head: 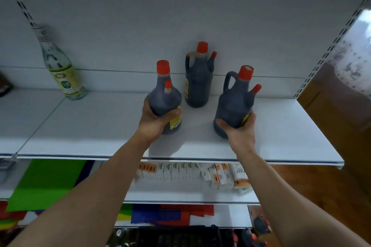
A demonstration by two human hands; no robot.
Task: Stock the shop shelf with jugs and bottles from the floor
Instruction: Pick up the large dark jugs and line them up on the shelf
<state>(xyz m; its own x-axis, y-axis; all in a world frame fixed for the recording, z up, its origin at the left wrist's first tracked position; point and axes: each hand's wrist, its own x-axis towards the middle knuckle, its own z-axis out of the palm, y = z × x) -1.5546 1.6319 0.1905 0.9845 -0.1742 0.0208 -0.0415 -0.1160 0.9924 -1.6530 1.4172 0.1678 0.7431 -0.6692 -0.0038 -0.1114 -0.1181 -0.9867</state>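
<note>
Both arms reach up to the white top shelf point(281, 136), and each hand is wrapped around the lower body of a dark jug with a red cap. The left hand point(154, 122) holds the left jug point(165, 98) near the shelf's middle, fingers curled across its front by the yellow label; the jug stands upright, though I cannot tell whether its base is fully resting on the shelf. The right hand point(241, 128) clasps the right jug point(234, 104), which tilts slightly, handle to the left and small red spout to the right. Between them and farther back, against the rear panel, a third jug point(197, 82) stands alone, touched by neither hand. Far off to the left a clear glass bottle point(60, 66) with pale liquid stands on the same shelf. One shelf down sits a row of white boxes point(192, 174).
</note>
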